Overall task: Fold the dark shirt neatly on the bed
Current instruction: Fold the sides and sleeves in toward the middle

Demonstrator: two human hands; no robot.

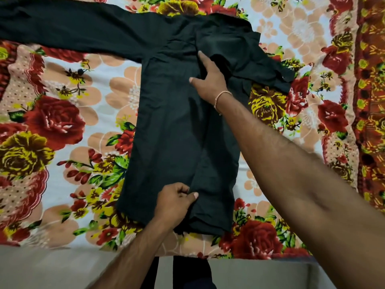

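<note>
The dark shirt [166, 113] lies flat on the bed, collar at the far end and hem near me. Its right side is folded inward over the body, with that sleeve bunched toward the right. The other sleeve stretches out to the far left. My right hand [208, 78] rests on the upper part of the fold, index finger straight and thumb spread. My left hand [175, 203] pinches the folded edge of the cloth near the hem, fingers curled.
A floral bedsheet [62, 126] in red, yellow and peach covers the bed. The bed's near edge [62, 249] runs across the bottom, with grey floor below it. A patterned border strip [370, 101] runs down the right side.
</note>
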